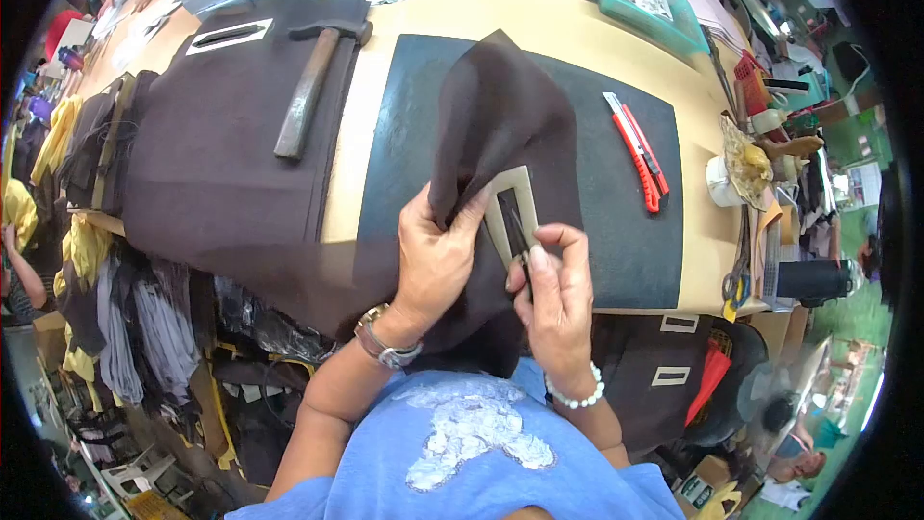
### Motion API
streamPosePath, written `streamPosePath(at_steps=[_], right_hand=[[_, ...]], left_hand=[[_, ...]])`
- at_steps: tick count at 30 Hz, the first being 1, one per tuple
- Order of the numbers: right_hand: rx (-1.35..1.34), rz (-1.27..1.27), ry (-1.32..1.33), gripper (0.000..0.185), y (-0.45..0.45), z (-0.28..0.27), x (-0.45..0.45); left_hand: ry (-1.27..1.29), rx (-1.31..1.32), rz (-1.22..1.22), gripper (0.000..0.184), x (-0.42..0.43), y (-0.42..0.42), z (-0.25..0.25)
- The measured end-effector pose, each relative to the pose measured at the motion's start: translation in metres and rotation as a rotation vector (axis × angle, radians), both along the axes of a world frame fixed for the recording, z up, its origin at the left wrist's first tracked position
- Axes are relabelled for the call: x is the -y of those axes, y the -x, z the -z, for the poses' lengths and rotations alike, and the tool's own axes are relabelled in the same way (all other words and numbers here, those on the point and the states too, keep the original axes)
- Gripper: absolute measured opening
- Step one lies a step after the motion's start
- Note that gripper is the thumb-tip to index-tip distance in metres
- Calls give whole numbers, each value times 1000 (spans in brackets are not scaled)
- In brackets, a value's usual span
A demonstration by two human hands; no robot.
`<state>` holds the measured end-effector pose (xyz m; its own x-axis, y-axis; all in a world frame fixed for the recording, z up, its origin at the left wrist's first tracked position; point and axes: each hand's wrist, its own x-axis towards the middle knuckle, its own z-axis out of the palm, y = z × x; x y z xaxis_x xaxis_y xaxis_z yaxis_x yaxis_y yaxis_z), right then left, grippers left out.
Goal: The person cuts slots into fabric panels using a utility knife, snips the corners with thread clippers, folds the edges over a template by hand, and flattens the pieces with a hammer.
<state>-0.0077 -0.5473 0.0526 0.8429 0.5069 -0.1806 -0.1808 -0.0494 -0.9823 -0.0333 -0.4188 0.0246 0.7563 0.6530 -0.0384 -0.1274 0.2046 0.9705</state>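
My head camera looks forward and steeply down, close above my bare hands (438, 255) (560, 297) and the smooth, pale-yellow desk (701, 231).

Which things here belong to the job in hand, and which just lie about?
Belonging to the job:
dark cloth, in the left hand
pale slotted patch on it
dark item in the right hand, indistinct

Apparently just lying about:
hammer
red cutter
teal tray

The bare left forearm (332, 395) slants toward one o'clock, the left hand (433, 260) back upward, its thumb (470, 216) also toward one. The bare right forearm (599, 424) slants toward eleven, the right hand (560, 303) with bent index finger (572, 239).
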Motion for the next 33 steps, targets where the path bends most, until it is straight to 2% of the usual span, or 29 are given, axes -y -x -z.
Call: streamPosePath(at_steps=[1,2,5,15,23,33], right_hand=[[-33,9,-16,19,5,0,-1],[-90,18,-77,19,9,5,-2],[-25,45,-47,17,14,17,-5],[-96,108,-213,15,16,24,-12],[-51,174,-360,15,8,25,-18],[-21,200,-375,18,1,26,-12]], left_hand=[[-44,8,-30,18,4,-1,-2],[17,69,-53,16,9,-2,-2],[78,85,-83,15,16,-1,3],[215,120,-135,17,13,1,-1],[174,157,-126,14,20,4,-4],[140,159,-54,12,20,4,-8]])
